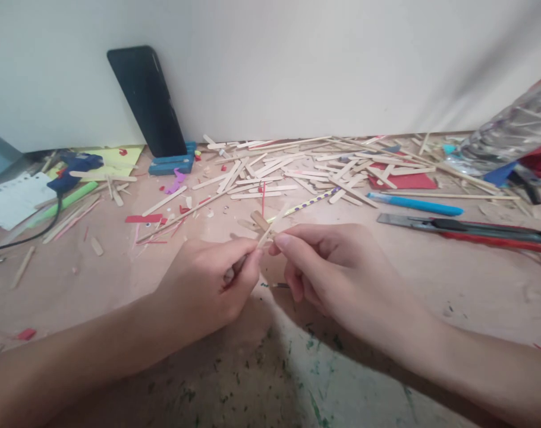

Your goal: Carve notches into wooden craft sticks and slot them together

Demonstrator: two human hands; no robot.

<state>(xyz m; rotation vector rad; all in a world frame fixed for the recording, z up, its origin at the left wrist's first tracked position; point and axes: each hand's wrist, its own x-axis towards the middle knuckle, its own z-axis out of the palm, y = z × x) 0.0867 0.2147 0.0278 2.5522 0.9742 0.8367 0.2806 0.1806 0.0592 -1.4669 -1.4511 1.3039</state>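
Small wooden stick piece (260, 222) sat at centre, near edge of the scatter, pinched between both hands just above the table (431, 279). Left hand (208, 285) curled narrow, thumb and forefinger closed on its lower end; right hand (328, 267) likewise narrow, fingertips gripping its upper end, remaining fingers folded under. Hands touched at the fingertips. Beyond them, far side, a heap of wooden sticks (297, 169) spread along the wall. Right of centre lay a blue pen (415, 204), and nearer, a red-and-black utility knife (466, 229). Far left: dark phone (148, 101) leaning on wall in a blue stand (172, 161); blue glue gun (72, 169) further left, cord trailing
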